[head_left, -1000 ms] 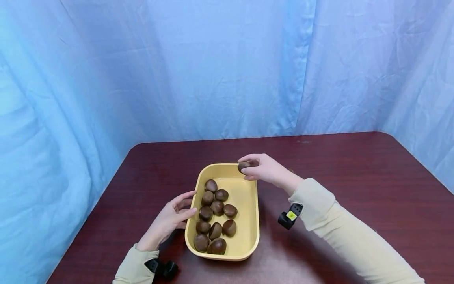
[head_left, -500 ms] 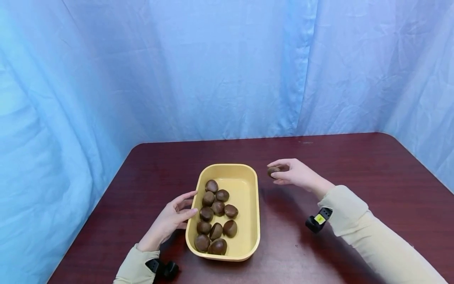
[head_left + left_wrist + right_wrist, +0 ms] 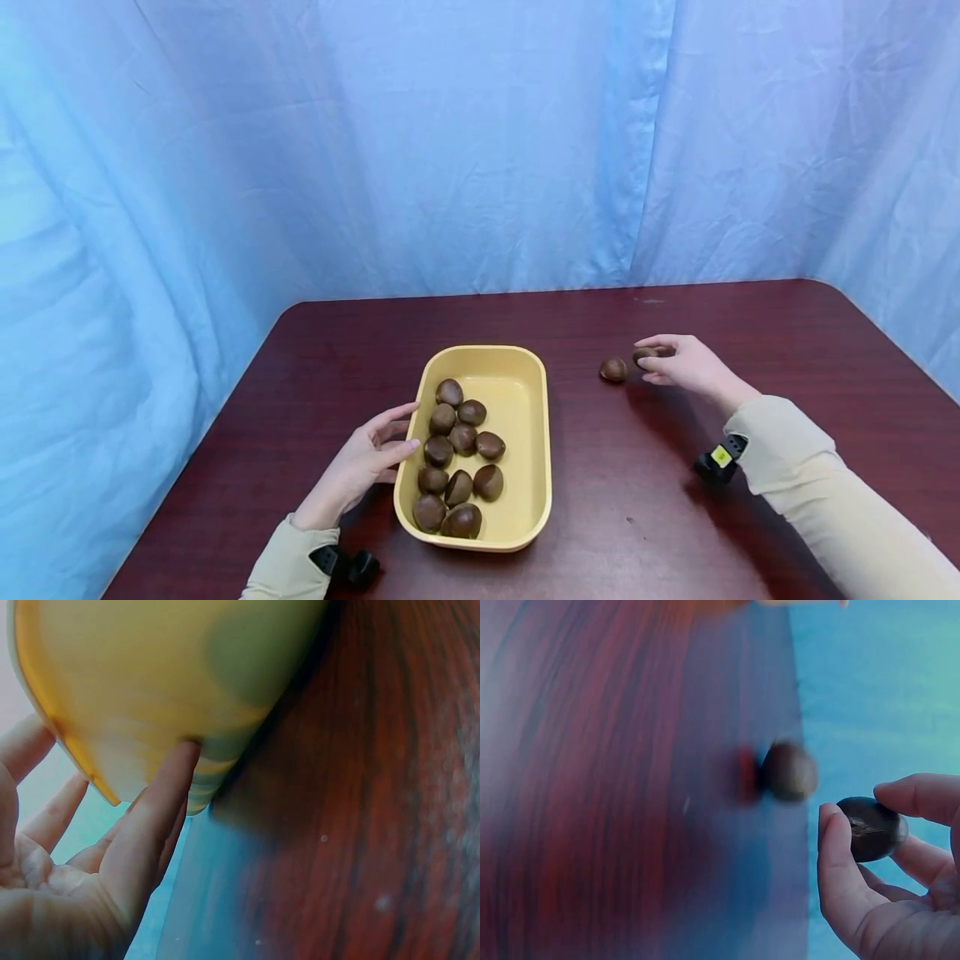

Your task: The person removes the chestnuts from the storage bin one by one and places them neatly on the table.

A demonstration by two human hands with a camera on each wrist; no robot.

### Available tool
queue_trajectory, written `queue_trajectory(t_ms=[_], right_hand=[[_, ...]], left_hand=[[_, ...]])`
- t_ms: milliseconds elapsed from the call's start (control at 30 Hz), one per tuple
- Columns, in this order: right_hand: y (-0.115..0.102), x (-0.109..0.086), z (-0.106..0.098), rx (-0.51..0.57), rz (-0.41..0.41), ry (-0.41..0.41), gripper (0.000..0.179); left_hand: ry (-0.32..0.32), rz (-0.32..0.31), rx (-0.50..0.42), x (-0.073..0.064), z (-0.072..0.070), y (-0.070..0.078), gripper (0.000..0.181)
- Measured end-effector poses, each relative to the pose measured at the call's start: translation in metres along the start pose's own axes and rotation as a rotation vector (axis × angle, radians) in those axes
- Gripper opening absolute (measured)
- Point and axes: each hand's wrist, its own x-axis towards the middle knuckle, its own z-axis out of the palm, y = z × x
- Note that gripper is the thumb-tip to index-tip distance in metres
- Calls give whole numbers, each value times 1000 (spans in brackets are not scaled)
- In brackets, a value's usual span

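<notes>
My right hand (image 3: 690,365) is above the table's right half, pinching a brown chestnut (image 3: 870,829) between thumb and fingertips. Just left of it, another chestnut (image 3: 613,370) sits on the table, blurred in the right wrist view. A yellow rectangular tub (image 3: 531,450) stands at mid-table, with several chestnuts (image 3: 463,438) gathered along its left side and bottom. My left hand (image 3: 358,465) touches the tub's left side, fingers fairly straight; in the left wrist view the thumb (image 3: 154,817) lies against the outer wall and fingers reach the rim.
The dark red wood-grain table (image 3: 570,533) has a rounded far corner on each side. A blue cloth curtain (image 3: 480,150) hangs behind it and at both sides. Each wrist wears a black strap camera (image 3: 718,461).
My right hand has moved right, from over the tub's far right corner to beyond it, still holding the chestnut. The chestnut on the table has come into view. The left hand stays at the tub.
</notes>
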Motion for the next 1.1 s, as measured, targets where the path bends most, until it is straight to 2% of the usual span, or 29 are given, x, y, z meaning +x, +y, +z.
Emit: queue_trajectory(t_ms=[200,433,767,900,1100], right_hand=[[17,3,-11,-19,59,3,51],[22,8,-14,-70,25,-27,50],[22,17,-8,-272,-2,8,40],[22,22,-6,-426,-64,53,33],[20,25,0,-582,-160,97,28]], left_hand=[[-3,1,2,-1,0,-1,61],[-2,1,-3,-1,0,-2,60],[-9,8,3,0,0,1,61],[-13,12,-2,0,0,0,62],[-12,11,-13,0,0,-1,63]])
